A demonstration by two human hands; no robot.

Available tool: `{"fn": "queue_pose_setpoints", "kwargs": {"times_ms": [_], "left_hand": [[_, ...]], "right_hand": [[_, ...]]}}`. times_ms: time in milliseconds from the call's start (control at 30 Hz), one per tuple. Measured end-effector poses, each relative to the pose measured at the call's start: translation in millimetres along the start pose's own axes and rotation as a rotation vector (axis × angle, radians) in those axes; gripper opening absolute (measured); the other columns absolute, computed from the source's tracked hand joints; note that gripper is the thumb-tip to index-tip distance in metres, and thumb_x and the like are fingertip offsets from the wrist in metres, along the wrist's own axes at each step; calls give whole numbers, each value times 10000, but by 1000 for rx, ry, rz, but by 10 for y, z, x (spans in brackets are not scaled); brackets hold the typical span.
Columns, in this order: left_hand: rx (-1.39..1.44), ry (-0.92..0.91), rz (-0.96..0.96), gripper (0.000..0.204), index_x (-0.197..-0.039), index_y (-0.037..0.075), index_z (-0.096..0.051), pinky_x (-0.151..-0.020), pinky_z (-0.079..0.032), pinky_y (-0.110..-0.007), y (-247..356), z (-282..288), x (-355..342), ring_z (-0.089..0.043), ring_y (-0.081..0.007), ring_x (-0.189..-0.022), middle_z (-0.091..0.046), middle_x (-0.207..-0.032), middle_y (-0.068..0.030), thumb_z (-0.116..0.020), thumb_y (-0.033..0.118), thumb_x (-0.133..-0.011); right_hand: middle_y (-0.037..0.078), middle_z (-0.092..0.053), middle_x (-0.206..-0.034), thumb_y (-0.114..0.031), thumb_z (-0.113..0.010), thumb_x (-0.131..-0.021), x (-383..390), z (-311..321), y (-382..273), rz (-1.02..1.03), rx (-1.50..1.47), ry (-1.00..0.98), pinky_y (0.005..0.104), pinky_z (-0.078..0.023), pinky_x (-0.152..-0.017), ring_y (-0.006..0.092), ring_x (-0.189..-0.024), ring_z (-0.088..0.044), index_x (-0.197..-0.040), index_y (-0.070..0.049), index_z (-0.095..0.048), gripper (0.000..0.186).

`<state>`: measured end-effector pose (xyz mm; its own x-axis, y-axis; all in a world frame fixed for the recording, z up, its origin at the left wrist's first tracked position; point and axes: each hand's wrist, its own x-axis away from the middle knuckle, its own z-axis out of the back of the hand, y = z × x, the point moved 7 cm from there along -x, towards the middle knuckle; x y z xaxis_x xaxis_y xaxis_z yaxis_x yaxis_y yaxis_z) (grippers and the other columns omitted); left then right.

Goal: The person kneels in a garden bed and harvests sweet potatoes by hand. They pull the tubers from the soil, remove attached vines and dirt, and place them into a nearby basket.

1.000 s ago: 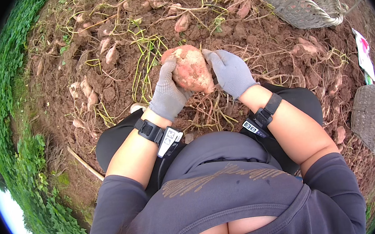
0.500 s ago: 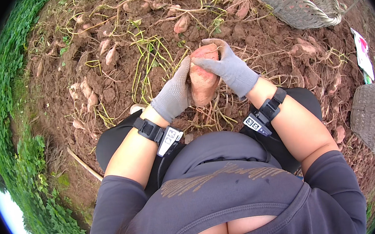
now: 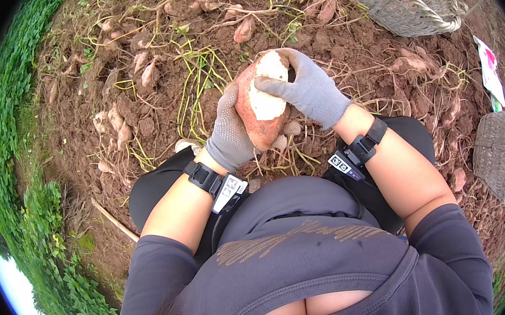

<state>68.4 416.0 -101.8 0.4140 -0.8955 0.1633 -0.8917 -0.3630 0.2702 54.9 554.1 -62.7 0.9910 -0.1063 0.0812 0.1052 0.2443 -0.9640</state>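
Note:
Between my two gloved hands is a large reddish sweet potato (image 3: 250, 121), held above the soil in front of my knees. A wide patch of its pale inner flesh (image 3: 266, 102) shows on the side turned up. My left hand (image 3: 229, 132), in a grey dotted glove, is wrapped round its left side. Round the upper right goes my right hand (image 3: 314, 92), also in a grey glove, its thumb lying across the pale patch. The fingertips of both hands are mostly hidden. Beneath lie roots and cut stems (image 3: 292, 156).
More sweet potatoes (image 3: 244, 30) lie in clumps over the brown soil. A woven basket (image 3: 402, 3) stands at the far right, another basket (image 3: 497, 147) nearer. Beside them is a white and pink bag (image 3: 489, 68). Green vines (image 3: 33, 236) line the left; a stick (image 3: 113, 219) lies near my left knee.
The sweet potato has turned in my hands, so pale flesh now faces up where reddish skin showed before. My left hand has shifted slightly left and down.

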Motion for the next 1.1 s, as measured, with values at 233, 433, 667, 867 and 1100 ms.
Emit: {"fn": "queue_pose_setpoints", "kwargs": {"times_ms": [233,433,667,867,1100], "left_hand": [[180,-187,144,869,-1575,161,-332,-800,-646,-544,-67,-72,-35,-674,-443,-1118,-567,-1425,-214,-463,741,-942],[-249,184,-193,858,-1554,109,-367,-774,-648,-524,-12,147,-72,-665,-307,-1172,-586,-1419,-143,-590,646,-924],[-27,-71,-25,827,-1538,148,-397,-827,-642,-504,68,236,-79,-671,-353,-1148,-607,-1384,-146,-471,722,-947],[-13,128,-148,799,-1588,135,-340,-859,-624,-514,163,392,-101,-672,-390,-1145,-564,-1466,-168,-394,677,-1005],[98,269,-86,802,-1603,134,-304,-769,-650,-492,87,254,-79,-693,-389,-1115,-565,-1453,-206,-368,677,-1016]], "right_hand": [[171,-737,-1025,-526,-698,-925,46,64,-15,-61,60,20,386,-545,-857,298,-971,-721,-1165,-6,-672,573],[171,-715,-897,-457,-653,-973,34,202,53,-73,396,135,410,-532,-768,323,-872,-708,-993,-21,-694,438],[92,-740,-957,-295,-624,-1020,-24,357,113,10,205,284,331,-535,-791,183,-867,-688,-1119,-20,-697,302],[228,-708,-1079,-524,-475,-1047,-63,218,238,-27,235,58,423,-516,-908,387,-1036,-680,-1223,-29,-664,559],[222,-678,-954,-563,-450,-1039,2,197,39,66,387,-54,473,-510,-832,430,-942,-650,-1038,-32,-677,577]]}}
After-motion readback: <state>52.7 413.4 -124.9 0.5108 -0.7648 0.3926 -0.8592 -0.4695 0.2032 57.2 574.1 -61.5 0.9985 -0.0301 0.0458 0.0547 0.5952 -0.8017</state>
